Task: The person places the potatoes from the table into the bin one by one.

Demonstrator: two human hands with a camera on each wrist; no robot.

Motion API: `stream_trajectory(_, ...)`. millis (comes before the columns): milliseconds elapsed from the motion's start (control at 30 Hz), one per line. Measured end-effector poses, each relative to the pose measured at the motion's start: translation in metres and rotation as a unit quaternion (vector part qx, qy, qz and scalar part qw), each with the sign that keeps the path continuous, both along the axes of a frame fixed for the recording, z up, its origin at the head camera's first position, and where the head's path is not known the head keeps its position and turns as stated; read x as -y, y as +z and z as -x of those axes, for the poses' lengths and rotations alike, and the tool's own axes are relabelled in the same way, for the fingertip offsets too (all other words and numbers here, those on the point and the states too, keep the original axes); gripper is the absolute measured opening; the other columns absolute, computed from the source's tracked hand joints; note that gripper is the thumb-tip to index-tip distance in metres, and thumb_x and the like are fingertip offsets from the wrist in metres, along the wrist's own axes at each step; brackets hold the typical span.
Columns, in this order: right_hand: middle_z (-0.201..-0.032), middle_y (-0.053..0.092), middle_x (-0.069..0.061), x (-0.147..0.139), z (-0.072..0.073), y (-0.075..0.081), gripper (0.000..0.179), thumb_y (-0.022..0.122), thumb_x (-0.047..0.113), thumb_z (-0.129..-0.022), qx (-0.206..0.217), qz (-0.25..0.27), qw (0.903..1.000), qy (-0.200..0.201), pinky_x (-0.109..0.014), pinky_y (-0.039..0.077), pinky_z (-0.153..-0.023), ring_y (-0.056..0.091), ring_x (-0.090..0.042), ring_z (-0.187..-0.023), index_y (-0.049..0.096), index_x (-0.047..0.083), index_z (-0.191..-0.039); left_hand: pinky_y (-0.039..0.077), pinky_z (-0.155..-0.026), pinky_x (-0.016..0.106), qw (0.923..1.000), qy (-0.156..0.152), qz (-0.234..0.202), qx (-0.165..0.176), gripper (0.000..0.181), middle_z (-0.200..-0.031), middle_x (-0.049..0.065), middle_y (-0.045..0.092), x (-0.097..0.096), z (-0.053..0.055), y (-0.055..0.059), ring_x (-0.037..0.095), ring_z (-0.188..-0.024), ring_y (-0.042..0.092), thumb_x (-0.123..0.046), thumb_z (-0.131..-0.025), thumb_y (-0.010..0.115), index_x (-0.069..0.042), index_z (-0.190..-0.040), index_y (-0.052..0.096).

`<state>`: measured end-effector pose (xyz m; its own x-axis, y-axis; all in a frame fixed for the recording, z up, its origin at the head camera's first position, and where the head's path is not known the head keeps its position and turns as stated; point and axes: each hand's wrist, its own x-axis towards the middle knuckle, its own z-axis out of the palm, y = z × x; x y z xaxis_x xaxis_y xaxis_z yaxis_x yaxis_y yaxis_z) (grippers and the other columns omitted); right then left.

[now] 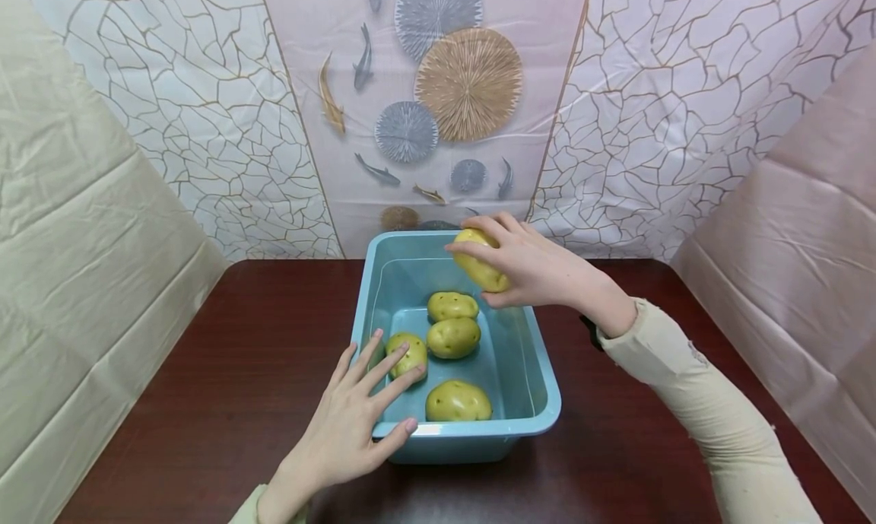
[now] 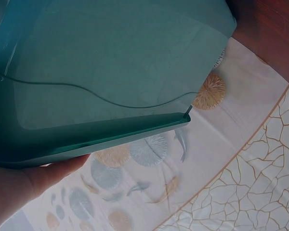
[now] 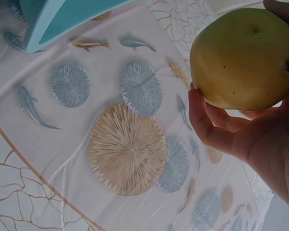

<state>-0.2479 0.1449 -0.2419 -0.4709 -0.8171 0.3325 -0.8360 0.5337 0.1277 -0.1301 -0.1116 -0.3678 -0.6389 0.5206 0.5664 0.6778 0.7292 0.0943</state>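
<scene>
My right hand (image 1: pixel 547 273) holds a yellow-green potato (image 1: pixel 484 271) in curled fingers over the far right part of a blue plastic tub (image 1: pixel 550 402). In the right wrist view the potato (image 3: pixel 243 60) sits between thumb and fingers, with small dark pits in its skin. My left hand (image 1: pixel 345 421) spreads its fingers over the tub's near left corner. Its middle fingers overlap the left potato (image 1: pixel 417 355) in the head view. Inside the tub lie two touching potatoes, a far one (image 1: pixel 453 306) and a middle one (image 1: pixel 455 338), and a near potato (image 1: pixel 458 402).
The tub stands on a dark reddish-brown table (image 1: pixel 274 372). Behind it hangs a patterned cloth (image 1: pixel 472 83) with round shapes and fish. Pale cloth walls (image 1: pixel 82 227) slope in on both sides. The tub's walls rise around the potatoes.
</scene>
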Motion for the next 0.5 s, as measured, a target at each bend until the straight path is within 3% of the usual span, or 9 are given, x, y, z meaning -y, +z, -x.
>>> stream_trajectory(500,-0.136,0.036,-0.012,-0.0036,-0.0023,-0.0032,0.063,0.072,0.035,-0.071,-0.007,-0.009,0.9999,-0.006,-0.045,0.045,-0.081,0.034,-0.028,-0.116,0.048,0.021,-0.127,0.021,-0.102,0.056,0.9999,-0.004,-0.004,-0.009,0.047,-0.138,0.001,0.042,-0.0001,0.0012,-0.0011,0.031,-0.136,0.022,-0.051,-0.090,0.035,-0.026,-0.126,0.051)
